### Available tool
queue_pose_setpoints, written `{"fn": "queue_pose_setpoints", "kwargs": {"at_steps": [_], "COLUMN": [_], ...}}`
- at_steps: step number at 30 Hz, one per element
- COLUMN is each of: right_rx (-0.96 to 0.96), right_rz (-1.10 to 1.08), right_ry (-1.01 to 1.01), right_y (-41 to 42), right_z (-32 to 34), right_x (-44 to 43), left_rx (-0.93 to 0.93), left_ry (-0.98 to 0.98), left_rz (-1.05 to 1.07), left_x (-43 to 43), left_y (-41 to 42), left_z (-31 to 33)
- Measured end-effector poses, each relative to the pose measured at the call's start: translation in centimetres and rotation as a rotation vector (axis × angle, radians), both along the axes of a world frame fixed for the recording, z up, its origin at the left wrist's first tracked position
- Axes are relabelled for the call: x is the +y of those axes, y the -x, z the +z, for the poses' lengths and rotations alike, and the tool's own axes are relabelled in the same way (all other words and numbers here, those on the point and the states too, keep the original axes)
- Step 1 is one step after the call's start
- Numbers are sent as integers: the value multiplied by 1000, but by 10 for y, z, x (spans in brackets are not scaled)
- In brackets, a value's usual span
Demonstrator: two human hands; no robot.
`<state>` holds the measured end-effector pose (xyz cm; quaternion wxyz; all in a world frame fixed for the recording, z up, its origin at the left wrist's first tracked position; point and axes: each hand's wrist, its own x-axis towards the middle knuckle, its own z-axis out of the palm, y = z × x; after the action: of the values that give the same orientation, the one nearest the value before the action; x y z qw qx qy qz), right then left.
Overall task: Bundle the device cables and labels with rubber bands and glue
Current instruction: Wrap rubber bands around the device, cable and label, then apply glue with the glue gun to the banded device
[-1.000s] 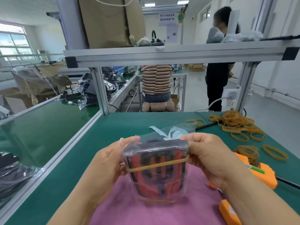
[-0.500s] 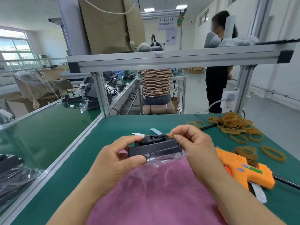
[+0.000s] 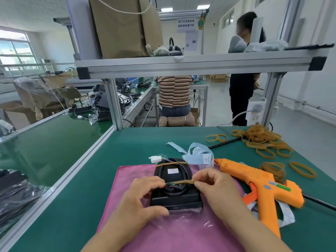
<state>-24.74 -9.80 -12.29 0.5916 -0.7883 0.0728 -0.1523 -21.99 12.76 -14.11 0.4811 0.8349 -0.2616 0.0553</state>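
Green matting covers the surface (image 3: 138,142), and a pink cloth (image 3: 127,179) is spread at its near edge. On the cloth lies the black device (image 3: 163,173), with a crumpled clear bag (image 3: 181,220) under its near end. The left hand (image 3: 138,202) and right hand (image 3: 216,190) each pinch one end of a rubber band (image 3: 181,182), which is drawn taut across the coiled cable (image 3: 174,190) on top of the device. The left thumb presses on the device's near edge, and both hands hide its sides.

A second band (image 3: 171,163) already crosses the far end. A white connector (image 3: 155,159) and pale blue label strips (image 3: 198,155) stick out beyond it.

Just right of the cloth an orange glue gun (image 3: 261,180) lies on its side, nozzle near the labels. A heap of loose bands (image 3: 260,137) sits at the far right. Beyond the aluminium shelf (image 3: 181,64), one person sits and another stands.
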Motion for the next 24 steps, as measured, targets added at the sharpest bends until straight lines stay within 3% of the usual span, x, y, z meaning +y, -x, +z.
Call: {"fn": "queue_pose_setpoints", "kwargs": {"at_steps": [4, 8, 14, 20, 24], "right_rx": [48, 74, -27, 440, 542], "right_rz": [-30, -30, -317, -491, -453], "right_ry": [124, 298, 448, 828, 786], "right_y": [8, 15, 47, 69, 69], "right_z": [-6, -2, 24, 21, 0], "right_x": [-2, -4, -46, -104, -105], "left_rx": [11, 21, 32, 37, 33], "left_ry": [78, 269, 145, 163, 164], "left_rz": [15, 207, 286, 296, 301], "left_x": [-4, -10, -10, -11, -11], "left_y": [2, 2, -2, -1, -2], "left_z": [-5, -5, -10, -11, -12]}}
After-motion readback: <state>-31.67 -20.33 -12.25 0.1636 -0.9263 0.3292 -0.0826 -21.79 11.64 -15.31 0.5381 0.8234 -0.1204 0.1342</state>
